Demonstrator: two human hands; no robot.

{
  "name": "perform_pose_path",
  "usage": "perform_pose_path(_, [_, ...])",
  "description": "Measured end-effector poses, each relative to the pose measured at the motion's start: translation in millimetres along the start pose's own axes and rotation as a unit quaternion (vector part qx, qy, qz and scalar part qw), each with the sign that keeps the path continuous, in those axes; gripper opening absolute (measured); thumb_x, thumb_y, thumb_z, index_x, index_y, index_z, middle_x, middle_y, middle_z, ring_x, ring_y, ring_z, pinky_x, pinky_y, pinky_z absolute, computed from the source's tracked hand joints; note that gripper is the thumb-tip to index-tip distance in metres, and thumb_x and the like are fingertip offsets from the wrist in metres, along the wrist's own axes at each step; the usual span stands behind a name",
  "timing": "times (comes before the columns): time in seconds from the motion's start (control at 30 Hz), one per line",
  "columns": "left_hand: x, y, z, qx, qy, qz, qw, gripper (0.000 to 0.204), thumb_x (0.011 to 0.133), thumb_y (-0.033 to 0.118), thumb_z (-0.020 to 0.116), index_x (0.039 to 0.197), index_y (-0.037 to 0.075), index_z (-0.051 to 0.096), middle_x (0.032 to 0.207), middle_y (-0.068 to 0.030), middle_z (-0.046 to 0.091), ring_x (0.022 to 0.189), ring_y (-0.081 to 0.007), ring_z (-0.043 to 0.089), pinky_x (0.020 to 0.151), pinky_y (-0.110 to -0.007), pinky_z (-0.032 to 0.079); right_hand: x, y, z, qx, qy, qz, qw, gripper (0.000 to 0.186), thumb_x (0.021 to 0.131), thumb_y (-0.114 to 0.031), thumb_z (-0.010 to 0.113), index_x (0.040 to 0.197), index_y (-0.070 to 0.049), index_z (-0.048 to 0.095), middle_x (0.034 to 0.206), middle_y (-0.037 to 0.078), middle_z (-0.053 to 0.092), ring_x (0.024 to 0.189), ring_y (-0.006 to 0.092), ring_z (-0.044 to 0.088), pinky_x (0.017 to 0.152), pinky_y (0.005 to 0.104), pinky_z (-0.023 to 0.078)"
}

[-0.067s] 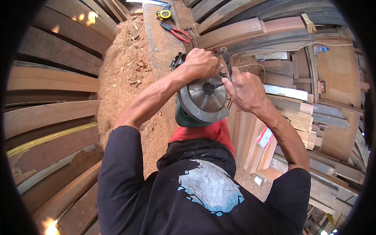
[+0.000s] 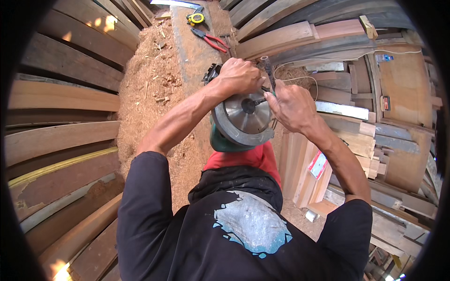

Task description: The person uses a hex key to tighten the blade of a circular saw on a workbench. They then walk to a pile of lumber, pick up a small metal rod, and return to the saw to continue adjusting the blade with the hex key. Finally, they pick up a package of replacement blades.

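A circular saw [image 2: 234,136] with a round steel blade [image 2: 241,120], a grey guard and a green body rests by my lap, blade side facing up. My left hand [image 2: 241,77] is closed over its far edge, fingers curled out of sight. My right hand [image 2: 294,107] is closed at the blade's right side, thumb pressed on a slim dark tool [image 2: 259,100] whose tip meets the blade's hub. Most of that tool is hidden by the hand, so its kind is unclear. Just beyond the right hand, a dark tube-like piece [image 2: 267,66] sticks up.
Red-handled pliers [image 2: 213,41] and a yellow tape measure [image 2: 196,18] lie on a dusty plank [image 2: 187,70] ahead. Wood shavings [image 2: 145,100] heap up left of it. Stacked boards [image 2: 61,100] line the left, more timber [image 2: 351,119] the right. A pale cord [image 2: 337,57] runs at right.
The dark tube-like piece and my right hand have shifted very slightly to the left. Both hands keep their hold.
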State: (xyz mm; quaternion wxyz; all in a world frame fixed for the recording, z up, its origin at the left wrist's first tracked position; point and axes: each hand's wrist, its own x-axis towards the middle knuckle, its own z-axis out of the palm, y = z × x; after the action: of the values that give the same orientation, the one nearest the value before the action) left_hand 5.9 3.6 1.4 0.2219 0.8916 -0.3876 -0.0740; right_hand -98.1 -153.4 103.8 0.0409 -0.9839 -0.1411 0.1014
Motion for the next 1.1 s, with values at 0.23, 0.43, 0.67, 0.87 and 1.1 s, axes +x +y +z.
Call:
perform_pose_path(0.23, [-3, 2, 27, 0.037, 0.031, 0.011, 0.999, 0.031, 0.088, 0.035, 0.061, 0.078, 0.009, 0.074, 0.078, -0.0176, 0.073, 0.077, -0.0397, 0.073, 0.067, -0.051, 0.056, -14, -14, -7, 0.035, -0.075, -0.008, 0.997, 0.037, 0.101, -0.026, 0.056, 0.109, 0.009, 0.059, 0.087, 0.033, 0.069, 0.086, 0.0491, 0.070, 0.079, 0.0573, 0.055])
perform_pose_path(0.43, [-14, 6, 35, 0.052, 0.058, 0.057, 0.995, 0.033, 0.095, 0.038, 0.060, 0.089, 0.010, 0.076, 0.090, -0.0136, 0.075, 0.087, -0.0361, 0.073, 0.076, -0.049, 0.056, -12, -13, -6, 0.080, -0.137, -0.108, 0.981, 0.033, 0.094, -0.019, 0.057, 0.095, 0.013, 0.063, 0.104, 0.038, 0.066, 0.099, 0.0506, 0.067, 0.088, 0.0552, 0.054])
perform_pose_path(0.67, [-32, 13, 29, 0.034, 0.174, 0.055, 0.983, 0.039, 0.101, 0.043, 0.055, 0.089, 0.011, 0.074, 0.089, -0.0131, 0.074, 0.090, -0.0350, 0.072, 0.078, -0.051, 0.055, -10, -21, -2, 0.141, -0.093, -0.062, 0.984, 0.028, 0.087, -0.015, 0.059, 0.081, 0.009, 0.071, 0.094, 0.033, 0.070, 0.097, 0.0455, 0.071, 0.089, 0.0529, 0.055])
perform_pose_path(0.87, [-51, 25, 14, 0.079, 0.150, -0.091, 0.981, 0.042, 0.103, 0.044, 0.052, 0.089, 0.011, 0.073, 0.088, -0.0163, 0.073, 0.086, -0.0379, 0.072, 0.075, -0.051, 0.054, -4, -12, -15, 0.123, -0.068, -0.086, 0.986, 0.024, 0.085, -0.011, 0.062, 0.097, 0.007, 0.074, 0.105, 0.027, 0.074, 0.105, 0.0411, 0.072, 0.091, 0.0497, 0.058])
perform_pose_path(1.1, [-87, 7, 27, 0.049, 0.159, -0.180, 0.969, 0.038, 0.106, 0.042, 0.049, 0.097, 0.012, 0.070, 0.091, -0.0169, 0.070, 0.093, -0.0402, 0.069, 0.078, -0.054, 0.050, -4, -26, -28, 0.109, -0.097, -0.161, 0.976, 0.025, 0.084, -0.007, 0.062, 0.102, 0.001, 0.077, 0.111, 0.023, 0.075, 0.109, 0.0357, 0.073, 0.092, 0.0451, 0.059])
